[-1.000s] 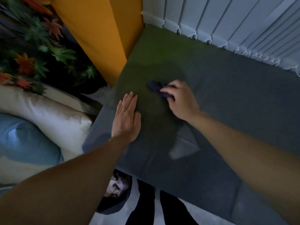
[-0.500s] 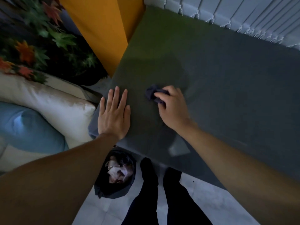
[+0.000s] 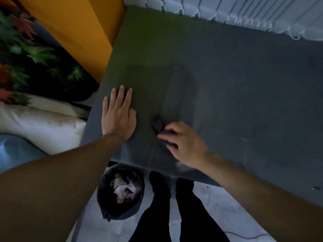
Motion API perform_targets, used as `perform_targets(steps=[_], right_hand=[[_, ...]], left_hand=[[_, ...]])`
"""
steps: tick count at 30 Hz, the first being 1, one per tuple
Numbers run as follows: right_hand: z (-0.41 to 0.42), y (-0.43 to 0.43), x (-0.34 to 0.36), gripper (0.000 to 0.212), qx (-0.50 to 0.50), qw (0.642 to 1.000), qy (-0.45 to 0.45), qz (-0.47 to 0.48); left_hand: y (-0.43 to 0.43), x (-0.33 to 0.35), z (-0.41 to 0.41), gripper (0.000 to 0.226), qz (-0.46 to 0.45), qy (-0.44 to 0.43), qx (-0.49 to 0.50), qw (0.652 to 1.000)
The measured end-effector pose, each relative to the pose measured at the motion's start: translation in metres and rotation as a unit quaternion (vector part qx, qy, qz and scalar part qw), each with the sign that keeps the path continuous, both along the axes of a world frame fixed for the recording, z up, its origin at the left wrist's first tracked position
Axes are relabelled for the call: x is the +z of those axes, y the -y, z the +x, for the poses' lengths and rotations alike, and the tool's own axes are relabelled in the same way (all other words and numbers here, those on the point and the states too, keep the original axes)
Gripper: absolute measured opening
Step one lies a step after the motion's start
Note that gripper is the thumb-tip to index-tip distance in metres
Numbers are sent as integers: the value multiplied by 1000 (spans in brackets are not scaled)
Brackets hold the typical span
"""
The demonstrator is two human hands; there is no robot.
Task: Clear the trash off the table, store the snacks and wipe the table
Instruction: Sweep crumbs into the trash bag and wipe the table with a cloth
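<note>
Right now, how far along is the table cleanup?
Trash looks done: crumpled waste lies in the bin. In hand: the right hand grips the dark cloth on the table, the left hand rests flat beside it. Left: wiping the right side, where specks show.

Left hand [image 3: 118, 117]: flat on the table [image 3: 227, 84], fingers straight.
Right hand [image 3: 185, 144]: grips a dark cloth [image 3: 158, 124] on the table.
Bin [image 3: 120, 193]: on the floor, crumpled trash [image 3: 125, 188] inside.
</note>
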State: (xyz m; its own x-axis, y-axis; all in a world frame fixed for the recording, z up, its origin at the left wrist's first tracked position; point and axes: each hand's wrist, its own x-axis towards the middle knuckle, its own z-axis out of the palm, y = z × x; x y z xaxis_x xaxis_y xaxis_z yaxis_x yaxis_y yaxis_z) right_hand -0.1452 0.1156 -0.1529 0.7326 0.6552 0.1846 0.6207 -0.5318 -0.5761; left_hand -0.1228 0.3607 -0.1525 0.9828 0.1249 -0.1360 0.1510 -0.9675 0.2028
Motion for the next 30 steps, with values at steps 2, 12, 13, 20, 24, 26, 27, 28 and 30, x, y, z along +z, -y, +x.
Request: perform_targets(steps=[2, 12, 13, 20, 24, 26, 27, 28, 30], right_hand=[[2, 19, 2, 29, 65, 997, 3, -31], [45, 54, 2, 25, -102, 994, 28, -21], [48, 61, 4, 23, -58, 997, 30, -31], [99, 91, 0, 27, -335, 940, 31, -46], [89, 92, 2, 30, -125, 991, 38, -34], [112, 103, 4, 27, -102, 992, 50, -63], [129, 108, 4, 25, -135, 986, 64, -70], [149, 109, 3, 25, -195, 976, 68, -68], [180, 107, 2, 25, -325, 943, 50, -55]], left_hand=[[11, -1, 12, 62, -1, -7, -22, 1000], [68, 1, 57, 68, 15, -3, -79, 997], [75, 1, 62, 66, 14, 1, -80, 997], [108, -3, 103, 59, 4, 2, -70, 998], [119, -12, 107, 61, 21, 6, -42, 999], [119, -15, 106, 64, 38, 10, -46, 998], [119, -15, 107, 65, 40, 11, -48, 998], [118, -15, 107, 66, 40, 10, -46, 998], [118, -15, 107, 67, 45, 11, -44, 998]])
